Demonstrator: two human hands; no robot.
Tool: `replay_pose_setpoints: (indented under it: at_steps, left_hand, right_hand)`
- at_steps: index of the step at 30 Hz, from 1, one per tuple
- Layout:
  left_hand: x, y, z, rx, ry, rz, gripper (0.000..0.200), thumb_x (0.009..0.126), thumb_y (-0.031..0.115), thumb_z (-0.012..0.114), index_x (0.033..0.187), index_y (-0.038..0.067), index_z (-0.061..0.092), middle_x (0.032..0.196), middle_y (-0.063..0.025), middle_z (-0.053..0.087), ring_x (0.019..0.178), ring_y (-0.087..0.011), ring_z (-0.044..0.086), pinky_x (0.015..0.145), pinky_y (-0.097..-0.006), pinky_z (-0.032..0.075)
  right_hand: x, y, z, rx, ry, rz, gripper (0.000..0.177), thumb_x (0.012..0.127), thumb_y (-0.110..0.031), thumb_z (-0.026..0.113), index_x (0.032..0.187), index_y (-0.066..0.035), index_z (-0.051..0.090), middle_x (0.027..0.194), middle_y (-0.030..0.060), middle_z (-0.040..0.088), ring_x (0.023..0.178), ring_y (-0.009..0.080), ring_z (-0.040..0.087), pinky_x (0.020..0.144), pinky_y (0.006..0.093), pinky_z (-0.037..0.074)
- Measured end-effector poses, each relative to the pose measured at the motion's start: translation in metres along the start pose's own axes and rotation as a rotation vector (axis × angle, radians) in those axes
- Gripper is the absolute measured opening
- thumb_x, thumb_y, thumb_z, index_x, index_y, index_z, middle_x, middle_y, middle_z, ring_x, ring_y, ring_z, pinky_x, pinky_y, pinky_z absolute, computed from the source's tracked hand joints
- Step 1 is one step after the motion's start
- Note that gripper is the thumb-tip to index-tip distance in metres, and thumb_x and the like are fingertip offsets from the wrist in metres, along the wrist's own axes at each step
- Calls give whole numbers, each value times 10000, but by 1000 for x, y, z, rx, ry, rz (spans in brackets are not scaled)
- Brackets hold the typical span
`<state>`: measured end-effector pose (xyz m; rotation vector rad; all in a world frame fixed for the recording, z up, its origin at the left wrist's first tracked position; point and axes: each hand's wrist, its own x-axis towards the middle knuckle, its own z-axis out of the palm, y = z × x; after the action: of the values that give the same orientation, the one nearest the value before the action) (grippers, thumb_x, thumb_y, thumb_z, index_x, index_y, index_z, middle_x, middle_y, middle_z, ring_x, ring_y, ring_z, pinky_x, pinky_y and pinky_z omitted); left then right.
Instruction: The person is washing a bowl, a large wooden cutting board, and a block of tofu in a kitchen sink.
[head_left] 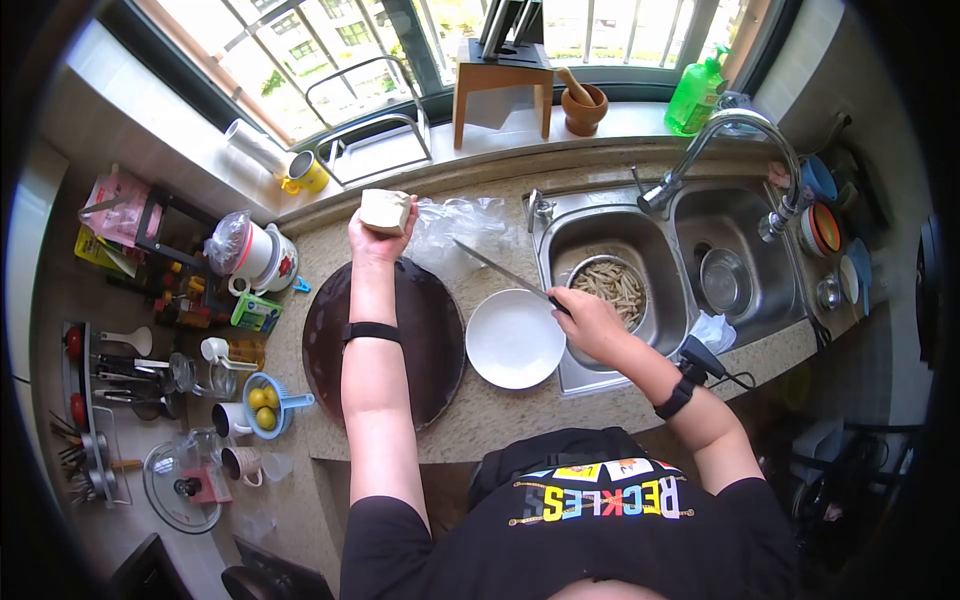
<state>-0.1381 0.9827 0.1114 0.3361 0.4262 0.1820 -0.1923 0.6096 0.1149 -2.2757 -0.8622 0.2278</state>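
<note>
On the upturned palm of my left hand (372, 243) rests a pale, squarish block of tofu (386, 211), with the fingers cupped around its sides. This hand is stretched out above the far edge of a round dark cutting board (430, 345). My right hand (597, 324) is closed around the handle of a knife (500, 267), whose blade points up and left. Below the blade, a white plate (515, 340) sits on the counter between the board and the sink. A crumpled clear plastic bag (465, 228) lies just right of the tofu.
A double sink (660, 280) holds a bowl of pale strips (608, 287) on the left and a metal strainer (726, 282) on the right, under a curved faucet (775, 145). A blue colander with yellow fruit (264, 405), mugs and jars crowd the left side. A knife block (502, 70) stands on the sill.
</note>
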Motion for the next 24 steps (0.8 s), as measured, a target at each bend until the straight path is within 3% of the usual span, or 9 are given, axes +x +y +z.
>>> replay_pose_setpoints:
  at_steps: [1, 3, 9, 11, 15, 18, 24]
  left_hand:
    - [-6, 3, -3, -2, 6, 11, 463, 879, 274, 377, 1174, -76, 446, 1232, -369, 393, 1080, -426, 484, 875, -483, 477]
    - [-20, 9, -8, -47, 43, -62, 369, 856, 269, 404, 1063, -5, 540, 1065, -208, 567, 1015, -423, 531, 819, -496, 492]
    - [-69, 7, -24, 9, -6, -46, 418, 860, 290, 410, 1137, -17, 465, 1134, -346, 464, 1004, -463, 520, 826, -507, 494]
    - [-75, 11, -32, 1, -41, -56, 444, 910, 306, 376, 1190, -35, 423, 1205, -370, 409, 1118, -489, 440, 887, -512, 467]
    - [-88, 20, -31, -7, -8, -6, 447, 910, 306, 377, 1175, -50, 435, 1219, -352, 411, 1136, -486, 426, 906, -519, 452]
    - [-94, 32, -28, -59, -2, -3, 402, 883, 292, 389, 1091, -33, 502, 1141, -286, 497, 1104, -447, 463, 878, -516, 471]
    - [-124, 23, -47, -79, -82, 15, 411, 862, 283, 395, 1105, -25, 519, 1147, -276, 510, 1102, -423, 484, 914, -511, 444]
  right_hand:
    - [6, -1, 5, 4, -8, -9, 247, 844, -142, 526, 1077, -58, 526, 939, 173, 602, 883, 358, 575, 750, 440, 460]
    - [18, 0, 13, -19, 52, 35, 256, 825, -117, 553, 1069, -39, 533, 956, 188, 602, 902, 364, 570, 751, 423, 460]
    - [31, 1, 20, 19, 90, 89, 227, 835, -114, 547, 1039, -22, 506, 937, 213, 601, 891, 396, 565, 757, 462, 450]
    - [29, 0, 21, 31, 80, 52, 233, 833, -113, 550, 1041, -19, 505, 940, 217, 599, 890, 399, 565, 755, 463, 451]
    - [23, -5, 20, 17, 51, 56, 237, 831, -110, 551, 1043, -15, 507, 943, 220, 598, 885, 402, 566, 752, 464, 452]
    - [23, -4, 19, 33, 88, 56, 236, 830, -109, 551, 1041, -10, 507, 945, 223, 597, 882, 403, 566, 749, 463, 453]
    - [9, -23, 9, 48, 150, -38, 250, 835, -114, 549, 1060, -10, 512, 943, 219, 598, 873, 399, 568, 744, 449, 456]
